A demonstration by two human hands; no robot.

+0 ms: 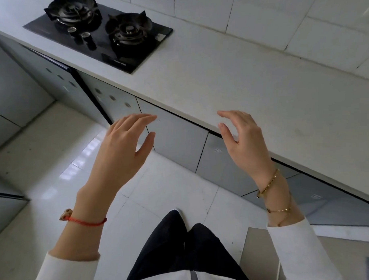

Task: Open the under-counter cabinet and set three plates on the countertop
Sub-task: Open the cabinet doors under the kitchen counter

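Observation:
A pale grey countertop (240, 91) runs diagonally across the view. Beneath its front edge sit closed grey under-counter cabinet doors (179, 140). My left hand (121, 150) hovers in front of those doors, fingers apart, holding nothing. My right hand (242, 142) is raised beside the counter's front edge, fingers spread and curved, also holding nothing. Neither hand touches a door. No plates are in view.
A black two-burner gas hob (100, 36) is set into the counter at the far left. White wall tiles (279, 15) back the counter. Glossy white floor tiles (164, 193) lie below, with my dark trousers (183, 248) at the bottom centre.

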